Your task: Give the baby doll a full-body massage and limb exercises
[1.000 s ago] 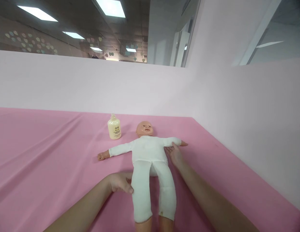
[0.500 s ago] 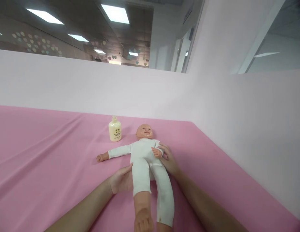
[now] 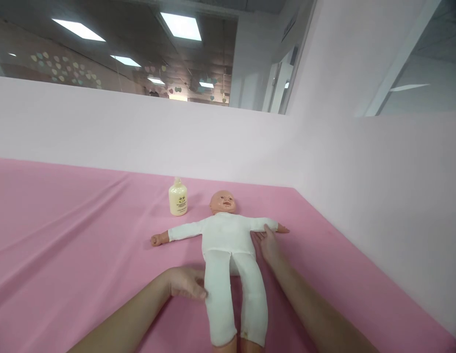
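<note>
A baby doll (image 3: pixel 228 233) in a white cloth suit lies face up on the pink sheet, its arms spread to both sides and its feet cut off by the lower edge of the view. My left hand (image 3: pixel 187 283) holds the doll's leg on the left from its outer side; the fingers go behind the leg and are partly hidden. My right hand (image 3: pixel 270 247) is at the doll's sleeve on the right, thumb against the sleeve and fingers beneath it, closed round the arm.
A cream-coloured pump bottle (image 3: pixel 178 200) with dark print stands left of the doll's head. The pink sheet (image 3: pixel 84 235) has creases at left. White walls (image 3: pixel 213 147) border the surface behind and at right, with windows above.
The doll's arm on the right, bent over its body before, now stretches outward, my right hand with it. The legs have come straighter and lower, and my left hand has shifted down the leg.
</note>
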A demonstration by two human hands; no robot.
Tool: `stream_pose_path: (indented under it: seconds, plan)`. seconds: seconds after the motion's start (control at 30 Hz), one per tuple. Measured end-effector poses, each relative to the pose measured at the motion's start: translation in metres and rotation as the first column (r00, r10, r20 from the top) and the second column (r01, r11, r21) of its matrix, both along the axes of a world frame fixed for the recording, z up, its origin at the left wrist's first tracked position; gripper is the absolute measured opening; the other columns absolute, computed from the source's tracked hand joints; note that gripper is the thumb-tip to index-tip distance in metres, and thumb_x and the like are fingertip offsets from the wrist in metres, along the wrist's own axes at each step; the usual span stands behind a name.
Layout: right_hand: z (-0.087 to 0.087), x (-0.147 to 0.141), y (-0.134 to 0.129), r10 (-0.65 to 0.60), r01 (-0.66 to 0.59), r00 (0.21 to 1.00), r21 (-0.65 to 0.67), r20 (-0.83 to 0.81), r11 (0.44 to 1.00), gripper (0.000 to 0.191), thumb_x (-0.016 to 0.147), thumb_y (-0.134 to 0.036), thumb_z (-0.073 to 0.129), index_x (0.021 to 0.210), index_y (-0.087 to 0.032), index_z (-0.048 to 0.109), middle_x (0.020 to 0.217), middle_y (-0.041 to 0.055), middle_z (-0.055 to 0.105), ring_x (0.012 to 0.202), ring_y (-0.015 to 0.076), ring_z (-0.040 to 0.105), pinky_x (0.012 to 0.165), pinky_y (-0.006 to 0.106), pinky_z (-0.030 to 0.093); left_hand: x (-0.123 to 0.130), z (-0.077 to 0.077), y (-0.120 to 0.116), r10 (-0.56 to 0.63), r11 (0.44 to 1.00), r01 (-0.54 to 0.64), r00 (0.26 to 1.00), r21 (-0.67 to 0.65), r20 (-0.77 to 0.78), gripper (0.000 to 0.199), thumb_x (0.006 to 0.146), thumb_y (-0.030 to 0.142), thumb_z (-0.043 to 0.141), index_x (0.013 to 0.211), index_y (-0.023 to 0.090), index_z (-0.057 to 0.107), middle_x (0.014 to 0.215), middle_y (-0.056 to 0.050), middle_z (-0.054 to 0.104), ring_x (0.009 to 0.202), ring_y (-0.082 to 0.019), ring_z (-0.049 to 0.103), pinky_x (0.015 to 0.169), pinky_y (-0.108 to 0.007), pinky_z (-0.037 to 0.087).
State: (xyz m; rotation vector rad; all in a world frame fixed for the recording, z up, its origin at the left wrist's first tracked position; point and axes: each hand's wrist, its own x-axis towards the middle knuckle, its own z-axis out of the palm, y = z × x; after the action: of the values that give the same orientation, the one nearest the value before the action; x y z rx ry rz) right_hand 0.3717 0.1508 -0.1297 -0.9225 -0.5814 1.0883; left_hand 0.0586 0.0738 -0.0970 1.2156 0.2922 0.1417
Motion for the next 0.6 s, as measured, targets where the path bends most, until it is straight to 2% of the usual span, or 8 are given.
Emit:
stream_pose_path:
  seconds: [0.13,0.2,0.27,0.37,0.47,0.53,0.6]
  plan:
    - [-0.006,0.005,0.006,0.008,-0.008,1.000,0.004,-0.024,1.000,0.034,0.082,-0.045,0.067,0.109,-0.024,0.065,0.104,0.0053,0.076,0.104,0.0252,0.072,0.099,0.043,0.058,0.005,0.013,-0.005,-0.190,0.972,0.206,0.972,0.116,-0.140,0.078,0.056,0.061,0.090,0.123,0.024,0.074,0.115,-0.002,0.073,0.134,-0.038,0.054,0.115,-0.049,0.036]
    - [-0.005,0.004,0.006,0.010,-0.010,1.000,0.014,-0.022,1.000,0.033,0.082,-0.044,0.067,0.108,-0.024,0.066,0.104,0.0057,0.076,0.105,0.0263,0.072,0.098,0.045,0.059,0.008,0.015,-0.006,-0.290,0.946,0.307,0.946,0.107,-0.144,0.087,0.052,0.065,0.090,0.126,0.023,0.072,0.121,-0.003,0.071,0.139,-0.040,0.048,0.116,-0.049,0.035]
    - [-0.003,0.002,0.004,-0.004,0.004,1.000,0.008,-0.021,1.000,0.032,0.081,-0.045,0.069,0.106,-0.024,0.066,0.103,0.0054,0.076,0.103,0.0263,0.072,0.097,0.045,0.059,0.011,0.013,-0.007,-0.315,0.943,0.323,0.944,0.081,-0.101,0.088,0.052,0.062,0.091,0.128,0.022,0.071,0.126,-0.004,0.070,0.141,-0.040,0.046,0.117,-0.049,0.034]
    - [0.005,-0.004,-0.003,-0.011,0.010,0.999,0.041,0.034,0.999,0.038,0.080,-0.048,0.070,0.111,-0.025,0.065,0.105,0.0043,0.076,0.102,0.0254,0.072,0.096,0.043,0.058,0.013,0.010,-0.011,-0.211,0.977,0.210,0.977,0.039,0.017,0.077,0.059,0.059,0.089,0.121,0.017,0.073,0.121,-0.008,0.072,0.132,-0.039,0.055,0.115,-0.051,0.037]
    - [0.014,-0.011,-0.012,0.001,-0.032,0.979,0.149,0.203,0.988,0.048,0.080,-0.048,0.072,0.122,-0.026,0.063,0.115,0.0043,0.074,0.111,0.0266,0.069,0.098,0.044,0.056,0.015,0.013,-0.017,-0.011,0.997,0.023,0.989,-0.075,0.151,0.080,0.072,0.077,0.069,0.114,0.010,0.073,0.110,-0.013,0.074,0.110,-0.037,0.068,0.107,-0.052,0.043]
    - [0.019,-0.014,-0.019,0.010,-0.082,0.937,0.192,0.349,0.978,0.049,0.080,-0.044,0.073,0.124,-0.027,0.064,0.119,0.0056,0.073,0.116,0.0282,0.066,0.101,0.046,0.053,0.018,0.017,-0.020,0.143,0.979,-0.112,0.973,-0.172,0.180,0.087,0.081,0.085,0.048,0.110,0.006,0.073,0.102,-0.016,0.075,0.100,-0.034,0.070,0.101,-0.048,0.046]
    - [0.022,-0.016,-0.025,0.021,-0.151,0.858,0.214,0.514,0.965,0.044,0.080,-0.039,0.074,0.121,-0.027,0.068,0.122,0.0070,0.071,0.122,0.0294,0.062,0.105,0.047,0.051,0.022,0.021,-0.020,0.269,0.943,-0.224,0.949,-0.248,0.165,0.092,0.086,0.086,0.033,0.099,0.005,0.074,0.089,-0.016,0.074,0.091,-0.031,0.070,0.094,-0.044,0.048]
